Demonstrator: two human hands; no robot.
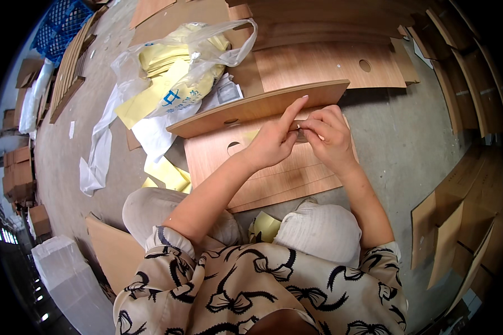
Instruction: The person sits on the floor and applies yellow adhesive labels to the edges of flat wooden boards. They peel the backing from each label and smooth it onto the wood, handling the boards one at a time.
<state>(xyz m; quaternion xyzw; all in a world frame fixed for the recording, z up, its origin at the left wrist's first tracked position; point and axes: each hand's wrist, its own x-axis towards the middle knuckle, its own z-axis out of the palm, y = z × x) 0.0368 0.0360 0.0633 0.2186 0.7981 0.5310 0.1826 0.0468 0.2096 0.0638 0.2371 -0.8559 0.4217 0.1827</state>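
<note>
My left hand (272, 140) and my right hand (331, 137) meet above a light wood-grain panel (274, 187) in front of my knees. My left index finger points out while the thumb and other fingers close. The fingertips of my right hand are pinched, touching or almost touching my left hand. A tiny pale thing shows between the hands, too small to name. Behind them a second wood-grain board (207, 119) stands on edge along the panel, tilted, with an oval hole low in it. The flat panel has a round hole left of my left hand.
A clear plastic bag (246, 47) with yellow sheets (165, 58) lies at the far left. Another wood-grain panel (318, 64) with an oval hole lies beyond. Flattened cardboard (475, 190) stands at the right; a blue crate (58, 28) is far left. Yellow scraps (170, 173) lie near my left knee.
</note>
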